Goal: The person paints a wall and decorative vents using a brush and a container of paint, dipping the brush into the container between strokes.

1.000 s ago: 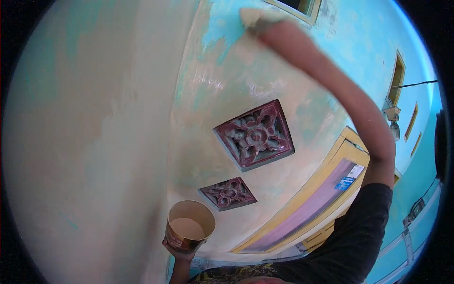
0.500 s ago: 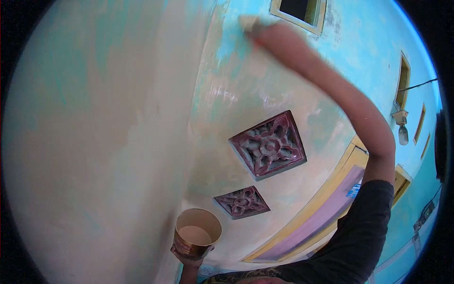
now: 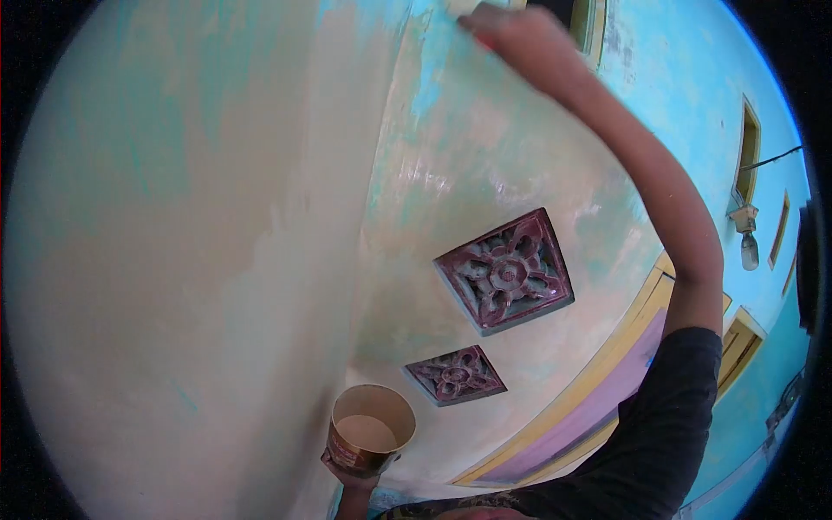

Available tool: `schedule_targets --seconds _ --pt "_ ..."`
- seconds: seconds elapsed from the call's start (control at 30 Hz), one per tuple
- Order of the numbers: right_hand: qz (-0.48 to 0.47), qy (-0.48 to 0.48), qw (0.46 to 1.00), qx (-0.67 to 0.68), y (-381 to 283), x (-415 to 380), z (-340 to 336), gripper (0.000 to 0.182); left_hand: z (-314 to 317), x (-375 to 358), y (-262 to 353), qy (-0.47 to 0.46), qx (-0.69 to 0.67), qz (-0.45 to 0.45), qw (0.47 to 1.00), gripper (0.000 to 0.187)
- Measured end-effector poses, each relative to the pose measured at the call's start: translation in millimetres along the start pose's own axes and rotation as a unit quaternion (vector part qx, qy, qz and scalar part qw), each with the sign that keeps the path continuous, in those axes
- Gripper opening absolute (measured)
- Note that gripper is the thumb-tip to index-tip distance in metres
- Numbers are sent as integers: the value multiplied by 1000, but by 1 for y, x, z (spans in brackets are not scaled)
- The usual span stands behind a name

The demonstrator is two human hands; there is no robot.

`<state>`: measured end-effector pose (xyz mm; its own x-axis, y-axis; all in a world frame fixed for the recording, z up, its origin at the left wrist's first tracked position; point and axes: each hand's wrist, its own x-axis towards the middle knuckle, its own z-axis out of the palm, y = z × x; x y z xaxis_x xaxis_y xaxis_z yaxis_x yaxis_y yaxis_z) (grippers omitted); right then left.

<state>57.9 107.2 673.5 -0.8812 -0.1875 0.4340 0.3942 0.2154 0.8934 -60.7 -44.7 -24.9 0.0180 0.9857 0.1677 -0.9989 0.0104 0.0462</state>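
My left hand [image 3: 354, 475] grips a paint can [image 3: 371, 440] from below. The can's open mouth faces me, and beige paint [image 3: 364, 432] lies inside it. High at the top of the view, my right hand [image 3: 511, 33] is closed around a paintbrush [image 3: 461, 9], whose pale bristles are blurred and partly out of frame. The brush is against or very near the upper wall [image 3: 468, 130], beside the inner corner; contact cannot be made out. Patchy beige over turquoise covers this wall.
Two maroon carved flower blocks, a larger one [image 3: 510, 273] and a smaller one [image 3: 457, 374], protrude from the wall. A framed opening [image 3: 594, 35] sits beside my right hand. Rightward are a yellow-framed door [image 3: 598, 381] and a hanging bulb [image 3: 749, 250]. The adjoining wall [image 3: 191, 260] rises at left.
My right hand and the brush have moved up the wall, toward the top edge of the view. The blocks and can appear slightly further right and lower; the can stays in my left hand.
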Motion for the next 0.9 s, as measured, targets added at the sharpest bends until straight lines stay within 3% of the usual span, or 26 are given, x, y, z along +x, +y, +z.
schedule_targets --seconds 0.03,0.07,0.1,0.13,0.17,0.2,0.27,0.33,0.4,0.47,0.5,0.53,0.6,0.63,0.67,0.73,0.8,0.9 --pt "-13 -108 994 31 -8 -17 38 24 2 0 0 1 0 -3 1000 98" --pt "-124 -99 984 86 -40 -34 58 18 2 -1 -2 2 2 -6 1000 99" --pt "-155 -152 972 90 -81 -43 50 18 4 0 -2 2 3 -7 1000 99" --pt "-200 -140 967 80 -112 -47 37 17 4 0 -2 1 5 -6 1000 99" --pt "-182 -145 968 98 -131 -40 12 18 4 1 -3 -1 5 -4 1000 99" --pt "-89 -176 951 239 -126 -32 8 17 5 2 -4 -2 5 -3 1000 99" --pt "106 -225 831 497 -105 -19 13 17 5 0 -7 -2 5 -3 1000 99" --pt "179 -93 889 412 -44 -10 48 19 4 -2 -7 -1 7 -4 1000 99" --pt "244 -25 928 282 -10 8 22 18 4 -3 -4 1 7 -1 1000 99" --pt "94 45 993 61 -11 7 16 20 3 -4 -3 2 2 2 1000 99" --pt "15 78 995 -51 -17 5 14 22 4 -4 -2 5 -1 4 1000 99" --pt "-17 -27 999 -5 -39 -3 17 25 4 -5 -2 6 -1 6 1000 100" --pt "-106 -128 980 110 -82 -29 62 9 5 -8 -2 9 0 4 1000 100" --pt "-213 -81 974 10 -109 -39 65 9 5 -9 0 11 2 4 1000 100" --pt "-198 -96 974 44 -126 -35 41 14 5 -9 1 11 4 6 1000 100" --pt "-110 -74 953 274 -118 -14 23 17 6 -7 1 9 3 7 1000 100" --pt "58 -135 905 400 -84 4 20 20 8 -7 0 11 4 7 1000 100" --pt "216 -22 921 325 -19 16 33 15 5 -10 1 14 5 8 1000 100"
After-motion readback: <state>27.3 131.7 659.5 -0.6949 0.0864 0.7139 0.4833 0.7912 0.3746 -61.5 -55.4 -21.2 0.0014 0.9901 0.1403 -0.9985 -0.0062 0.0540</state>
